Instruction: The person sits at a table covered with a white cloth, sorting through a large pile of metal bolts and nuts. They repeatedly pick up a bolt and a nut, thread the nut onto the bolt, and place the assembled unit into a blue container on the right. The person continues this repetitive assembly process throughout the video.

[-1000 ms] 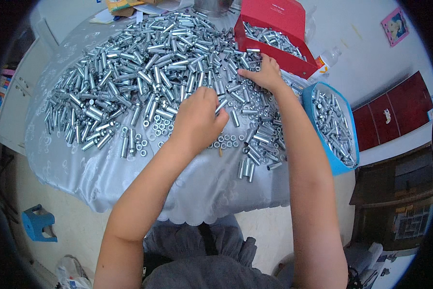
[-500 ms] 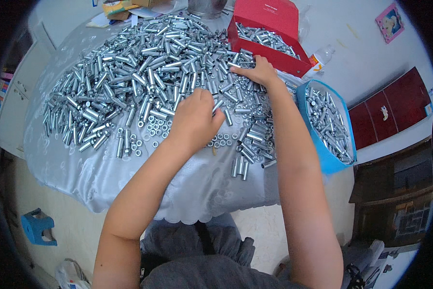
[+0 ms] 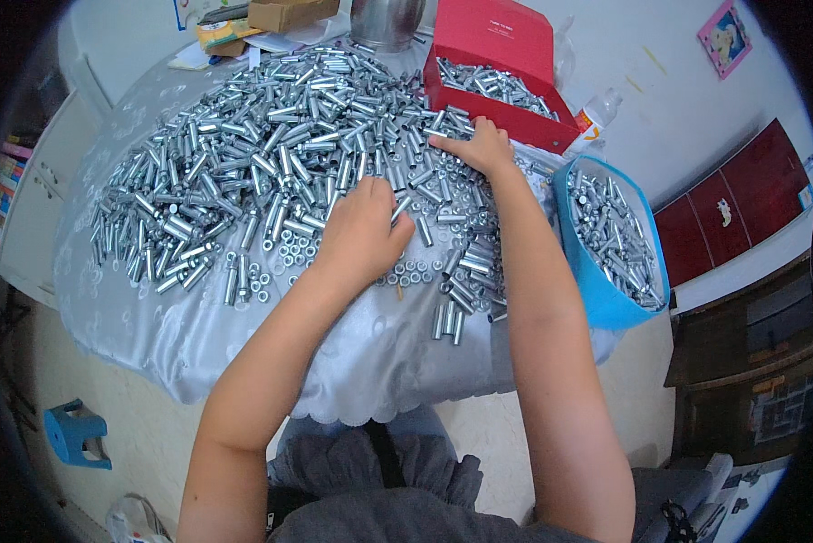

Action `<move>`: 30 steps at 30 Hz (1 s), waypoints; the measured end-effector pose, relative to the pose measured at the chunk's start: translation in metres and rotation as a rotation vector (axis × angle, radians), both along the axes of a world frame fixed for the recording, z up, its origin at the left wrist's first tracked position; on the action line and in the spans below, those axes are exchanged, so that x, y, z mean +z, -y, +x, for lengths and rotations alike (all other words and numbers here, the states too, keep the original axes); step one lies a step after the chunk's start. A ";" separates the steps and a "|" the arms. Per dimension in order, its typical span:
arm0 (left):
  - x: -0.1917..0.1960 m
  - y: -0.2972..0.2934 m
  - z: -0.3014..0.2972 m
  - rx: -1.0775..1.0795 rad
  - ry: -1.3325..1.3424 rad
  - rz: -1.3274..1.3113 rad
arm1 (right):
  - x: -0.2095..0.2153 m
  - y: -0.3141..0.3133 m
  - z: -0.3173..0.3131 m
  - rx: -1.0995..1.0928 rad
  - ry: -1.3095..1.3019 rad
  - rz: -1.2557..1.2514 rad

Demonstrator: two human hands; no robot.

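My left hand (image 3: 361, 231) is closed above the near edge of a big pile of silver metal sleeves and bolts (image 3: 271, 145). A short, shiny metal sleeve (image 3: 401, 209) sticks out between its thumb and curled fingers. Farther right, my right hand (image 3: 481, 147) is at the pile's right side, just in front of the red box (image 3: 551, 136). Its thumb and fingers are apart, touching or just over loose sleeves; some fingertips are hidden. Small nuts (image 3: 416, 271) lie beside my left hand, and a few sleeves (image 3: 448, 320) lie side by side nearer me.
The red box has its lid up and holds more metal pieces. At right stands a blue container (image 3: 616, 312) full of metal parts, with a plastic bottle (image 3: 598, 113) behind. A metal pot (image 3: 386, 23) and cardboard box (image 3: 291, 13) are at the back. A silvery cloth (image 3: 198, 348) covers the table.
The view has shifted slightly. Both hands hold nearly the same places and poses over the pile, and the sleeve remains in my left hand.
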State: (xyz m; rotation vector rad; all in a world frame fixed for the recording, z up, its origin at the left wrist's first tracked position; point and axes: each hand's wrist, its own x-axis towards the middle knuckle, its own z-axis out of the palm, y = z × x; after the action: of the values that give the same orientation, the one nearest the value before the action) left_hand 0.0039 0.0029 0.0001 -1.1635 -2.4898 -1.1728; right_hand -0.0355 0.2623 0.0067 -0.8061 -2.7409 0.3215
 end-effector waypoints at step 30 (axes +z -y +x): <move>-0.001 -0.006 0.001 -0.040 -0.037 -0.004 | -0.022 -0.015 -0.005 0.186 -0.129 0.089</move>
State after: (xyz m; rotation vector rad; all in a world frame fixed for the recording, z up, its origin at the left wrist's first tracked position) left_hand 0.0053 0.0091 -0.0008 -1.2304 -2.4542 -1.1454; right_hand -0.0405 0.2768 -0.0155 -0.4907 -2.6917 0.2755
